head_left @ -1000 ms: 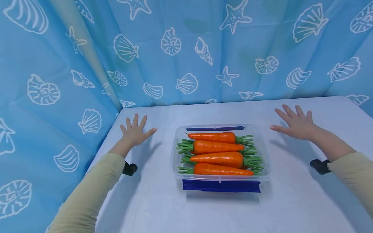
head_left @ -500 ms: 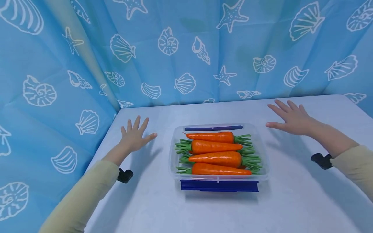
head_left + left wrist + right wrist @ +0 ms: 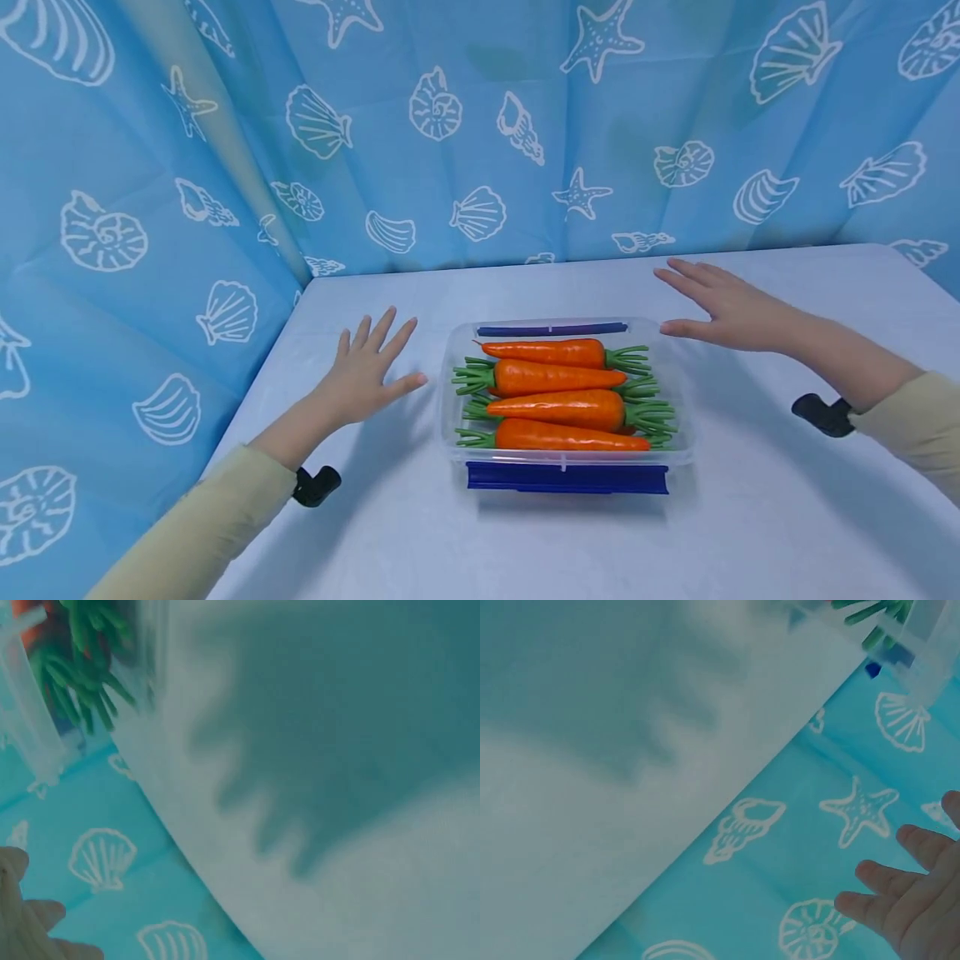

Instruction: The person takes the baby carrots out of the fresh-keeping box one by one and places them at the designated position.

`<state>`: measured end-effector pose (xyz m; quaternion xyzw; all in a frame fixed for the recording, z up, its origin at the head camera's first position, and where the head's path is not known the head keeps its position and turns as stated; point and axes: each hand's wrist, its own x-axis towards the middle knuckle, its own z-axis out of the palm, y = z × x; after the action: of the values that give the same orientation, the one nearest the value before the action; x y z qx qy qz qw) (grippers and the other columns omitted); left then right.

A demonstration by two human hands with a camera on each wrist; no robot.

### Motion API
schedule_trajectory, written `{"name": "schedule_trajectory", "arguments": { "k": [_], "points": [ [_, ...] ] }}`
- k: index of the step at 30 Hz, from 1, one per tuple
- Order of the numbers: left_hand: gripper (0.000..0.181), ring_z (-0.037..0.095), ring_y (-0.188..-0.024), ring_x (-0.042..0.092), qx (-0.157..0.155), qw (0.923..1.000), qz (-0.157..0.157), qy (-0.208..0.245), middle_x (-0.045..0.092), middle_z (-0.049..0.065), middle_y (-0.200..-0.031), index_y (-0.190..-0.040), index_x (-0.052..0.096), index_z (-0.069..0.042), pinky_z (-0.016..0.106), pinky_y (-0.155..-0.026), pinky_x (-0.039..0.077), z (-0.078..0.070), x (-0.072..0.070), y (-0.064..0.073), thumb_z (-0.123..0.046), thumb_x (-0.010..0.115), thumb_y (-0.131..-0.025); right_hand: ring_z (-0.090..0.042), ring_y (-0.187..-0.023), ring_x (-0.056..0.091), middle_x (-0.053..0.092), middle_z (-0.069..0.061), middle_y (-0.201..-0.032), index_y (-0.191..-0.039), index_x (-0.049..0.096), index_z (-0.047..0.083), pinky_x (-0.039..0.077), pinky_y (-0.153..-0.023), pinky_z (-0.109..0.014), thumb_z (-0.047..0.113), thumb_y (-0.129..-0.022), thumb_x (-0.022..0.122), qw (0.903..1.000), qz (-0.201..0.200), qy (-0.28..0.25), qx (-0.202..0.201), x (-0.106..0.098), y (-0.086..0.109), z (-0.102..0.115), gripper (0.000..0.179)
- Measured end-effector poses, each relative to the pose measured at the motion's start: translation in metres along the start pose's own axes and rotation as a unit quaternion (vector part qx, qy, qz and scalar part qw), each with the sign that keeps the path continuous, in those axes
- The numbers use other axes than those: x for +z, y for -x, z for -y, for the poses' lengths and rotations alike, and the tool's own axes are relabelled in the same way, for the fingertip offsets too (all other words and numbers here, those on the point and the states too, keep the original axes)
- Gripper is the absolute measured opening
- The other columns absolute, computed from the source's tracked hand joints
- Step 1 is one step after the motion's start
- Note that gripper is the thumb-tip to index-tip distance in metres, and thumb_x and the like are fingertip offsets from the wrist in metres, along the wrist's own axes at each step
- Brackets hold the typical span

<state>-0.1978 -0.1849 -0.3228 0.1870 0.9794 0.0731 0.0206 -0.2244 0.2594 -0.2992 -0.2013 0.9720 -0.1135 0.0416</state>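
Note:
In the head view a clear plastic food container (image 3: 682, 400) stands at the middle of the table, without a lid over it. Several orange carrots (image 3: 558, 406) with green stem ends lie in it side by side. My left hand (image 3: 363, 379) hovers left of the container, fingers spread, holding nothing. On the other side my right hand (image 3: 738, 312) is over the table near the container's back right corner, fingers straight and thumb apart. Each wrist view catches part of its own hand: the left fingers (image 3: 41, 915) low at the left edge, the right fingers (image 3: 889, 881) at lower right.
Blue clip flaps (image 3: 567, 478) hang open along the container's front and back. A white cloth covers the table (image 3: 555, 550). Behind and to the left hangs a blue curtain (image 3: 480, 133) printed with white shells and starfish. Hand shadows fall on the tabletop.
Both hands have moved inward toward the container, the right one to the left and the left one to the right. The container and carrots have stayed in place; the view shifted slightly.

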Motion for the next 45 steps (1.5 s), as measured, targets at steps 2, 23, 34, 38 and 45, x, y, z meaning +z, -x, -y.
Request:
{"name": "schedule_trajectory", "arguments": {
  "k": [2, 23, 34, 38, 45],
  "points": [
    [0.080, 0.044, -0.137, -0.001, 0.021, 0.9997, 0.001, 0.009, 0.003, 0.013, -0.154, -0.148, 0.014, -0.020, 0.065, -0.105, 0.000, -0.006, -0.002, 0.004, -0.056, 0.051, -0.086, -0.044, -0.133, 0.016, 0.015, -0.021, -0.150, -0.145, 0.023, 0.011, 0.020, -0.099, -0.068, 0.049, -0.082, 0.060, 0.9999, -0.001, -0.002, -0.010, 0.000, -0.001, 0.006, 0.083],
    [0.058, 0.022, -0.136, 0.026, 0.314, 0.9475, 0.027, 0.052, 0.025, 0.007, -0.149, -0.141, 0.036, -0.021, 0.042, -0.106, 0.032, -0.045, 0.005, 0.026, -0.046, 0.051, -0.090, -0.037, -0.127, 0.036, 0.040, -0.016, -0.140, -0.141, 0.035, 0.015, 0.037, -0.094, -0.060, 0.039, -0.086, 0.061, 0.9917, 0.019, -0.070, -0.106, 0.010, -0.009, 0.069, 0.064],
    [0.039, 0.022, -0.127, 0.040, 0.348, 0.9334, -0.009, 0.086, 0.047, 0.005, -0.136, -0.125, 0.056, -0.019, 0.049, -0.106, 0.030, -0.036, 0.017, 0.026, -0.040, 0.048, -0.093, -0.032, -0.122, 0.045, 0.048, -0.012, -0.134, -0.138, 0.040, 0.014, 0.041, -0.094, -0.054, 0.026, -0.088, 0.061, 0.9865, 0.053, -0.087, -0.129, 0.029, -0.020, 0.074, 0.055],
    [0.032, 0.023, -0.123, 0.045, 0.356, 0.9288, -0.024, 0.100, 0.056, 0.002, -0.127, -0.115, 0.064, -0.021, 0.050, -0.105, 0.030, -0.034, 0.023, 0.025, -0.039, 0.046, -0.095, -0.032, -0.120, 0.047, 0.049, -0.013, -0.133, -0.137, 0.041, 0.013, 0.041, -0.095, -0.052, 0.023, -0.089, 0.060, 0.9861, 0.059, -0.085, -0.130, 0.034, -0.022, 0.073, 0.053],
    [0.037, 0.024, -0.117, 0.049, 0.378, 0.9184, -0.056, 0.104, 0.062, 0.002, -0.118, -0.101, 0.071, -0.021, 0.053, -0.105, 0.029, -0.033, 0.028, 0.027, -0.042, 0.041, -0.096, -0.033, -0.118, 0.049, 0.051, -0.015, -0.131, -0.136, 0.043, 0.010, 0.041, -0.095, -0.051, 0.020, -0.090, 0.058, 0.9862, 0.059, -0.081, -0.132, 0.038, -0.025, 0.070, 0.049]
  ]
}}
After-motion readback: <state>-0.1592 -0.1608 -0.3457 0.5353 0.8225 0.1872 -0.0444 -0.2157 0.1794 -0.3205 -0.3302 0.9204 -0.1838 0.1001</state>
